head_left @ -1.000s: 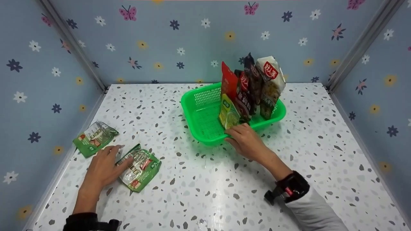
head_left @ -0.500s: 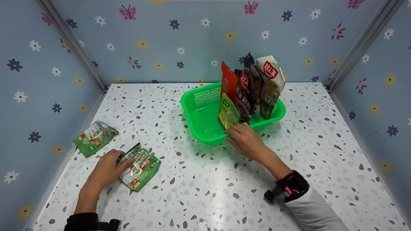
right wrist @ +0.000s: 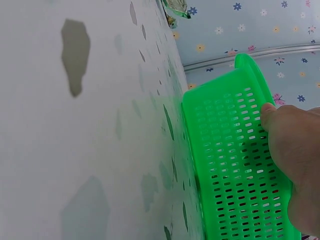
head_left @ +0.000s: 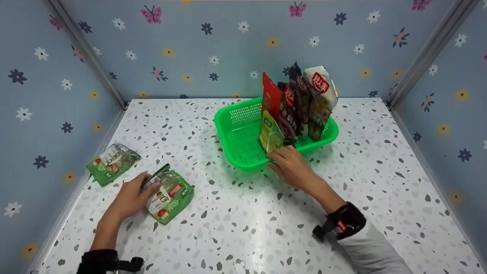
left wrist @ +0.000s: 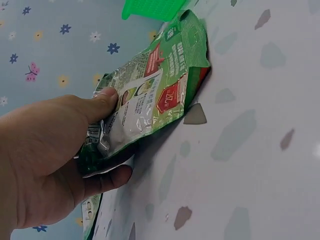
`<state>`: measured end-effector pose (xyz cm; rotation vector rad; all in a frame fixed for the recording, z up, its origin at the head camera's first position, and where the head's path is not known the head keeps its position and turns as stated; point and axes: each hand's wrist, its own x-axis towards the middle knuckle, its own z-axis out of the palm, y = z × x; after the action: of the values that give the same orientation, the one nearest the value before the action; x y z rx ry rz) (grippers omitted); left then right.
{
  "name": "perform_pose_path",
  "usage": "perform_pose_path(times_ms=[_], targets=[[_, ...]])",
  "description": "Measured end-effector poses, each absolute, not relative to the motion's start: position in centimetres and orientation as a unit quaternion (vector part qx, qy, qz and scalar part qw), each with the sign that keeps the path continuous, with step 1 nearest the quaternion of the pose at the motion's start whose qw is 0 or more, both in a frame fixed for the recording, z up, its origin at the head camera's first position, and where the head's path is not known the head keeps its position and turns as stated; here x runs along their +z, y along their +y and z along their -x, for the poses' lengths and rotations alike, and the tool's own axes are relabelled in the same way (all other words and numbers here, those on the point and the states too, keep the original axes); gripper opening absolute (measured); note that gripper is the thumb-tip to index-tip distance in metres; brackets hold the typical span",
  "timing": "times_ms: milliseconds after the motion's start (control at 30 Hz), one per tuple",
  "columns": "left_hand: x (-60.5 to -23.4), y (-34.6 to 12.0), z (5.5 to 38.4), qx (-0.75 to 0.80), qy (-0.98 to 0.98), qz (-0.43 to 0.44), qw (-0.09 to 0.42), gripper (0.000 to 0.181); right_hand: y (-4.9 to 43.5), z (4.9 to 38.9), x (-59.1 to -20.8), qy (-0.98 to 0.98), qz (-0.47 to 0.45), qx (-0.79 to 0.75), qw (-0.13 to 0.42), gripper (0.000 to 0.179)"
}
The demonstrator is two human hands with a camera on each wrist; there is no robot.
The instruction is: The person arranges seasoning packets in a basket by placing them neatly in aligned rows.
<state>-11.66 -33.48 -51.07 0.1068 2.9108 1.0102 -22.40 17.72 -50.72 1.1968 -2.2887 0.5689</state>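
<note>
My left hand [head_left: 131, 196] pinches the left edge of a green and white food packet [head_left: 171, 196]. In the left wrist view the thumb lies on the packet's printed face, the fingers are under it, and its near side is tipped up off the table. My right hand [head_left: 295, 167] grips the front rim of a green plastic basket [head_left: 243, 167], its thumb outside the perforated wall. Inside the basket stand a yellow-green packet [head_left: 271, 135], a red packet [head_left: 271, 97], dark packets [head_left: 300, 91] and a white-topped packet [head_left: 321, 102], all towards the right half.
A second green packet [head_left: 114, 163] lies flat on the speckled table [head_left: 243, 224], left of and behind my left hand. Flower-patterned panels [head_left: 228, 49] enclose the back and both sides. Each wrist wears a black strap with a camera [head_left: 344, 220].
My left hand's fingers have slid under the packet's edge and closed on it, and the packet has tilted up and shifted slightly. The right hand and basket have stayed in place.
</note>
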Motion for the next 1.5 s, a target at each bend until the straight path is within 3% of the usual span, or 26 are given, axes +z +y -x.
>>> perform_pose_path(times_ms=[167, 400, 633, 933, 1033, 1300, 1400, 1500], targets=[[-51.0, -32.4, 12.1, 0.369, 0.929, -0.033, 0.025, 0.040, 17.7, 22.3, -50.6, -0.844, -0.435, 0.204, 0.239, 0.024], [-49.8, -29.5, 13.3, 0.438, 0.898, -0.034, -0.028, 0.038, 17.8, 21.9, -50.1, -0.852, -0.434, 0.195, 0.218, 0.027], [-47.6, -24.3, 15.1, 0.512, 0.854, -0.053, -0.078, 0.036, 17.9, 21.3, -48.5, -0.842, -0.440, 0.248, 0.189, 0.037], [-45.0, -17.2, 17.4, 0.595, 0.782, -0.092, -0.164, 0.031, 17.3, 20.3, -44.1, -0.784, -0.462, 0.370, 0.186, 0.028], [-44.3, -15.2, 17.7, 0.612, 0.761, -0.105, -0.188, 0.032, 17.1, 19.4, -42.6, -0.782, -0.459, 0.394, 0.153, 0.040], [-42.3, -10.9, 18.3, 0.625, 0.736, -0.102, -0.239, 0.031, 16.2, 17.7, -39.5, -0.771, -0.414, 0.471, 0.116, 0.098], [-41.7, -9.5, 18.2, 0.622, 0.735, -0.095, -0.252, 0.033, 15.6, 17.2, -38.8, -0.752, -0.378, 0.529, 0.104, 0.096], [-41.3, -8.1, 18.1, 0.624, 0.729, -0.089, -0.266, 0.036, 14.8, 16.8, -38.4, -0.739, -0.326, 0.581, 0.099, 0.079]])
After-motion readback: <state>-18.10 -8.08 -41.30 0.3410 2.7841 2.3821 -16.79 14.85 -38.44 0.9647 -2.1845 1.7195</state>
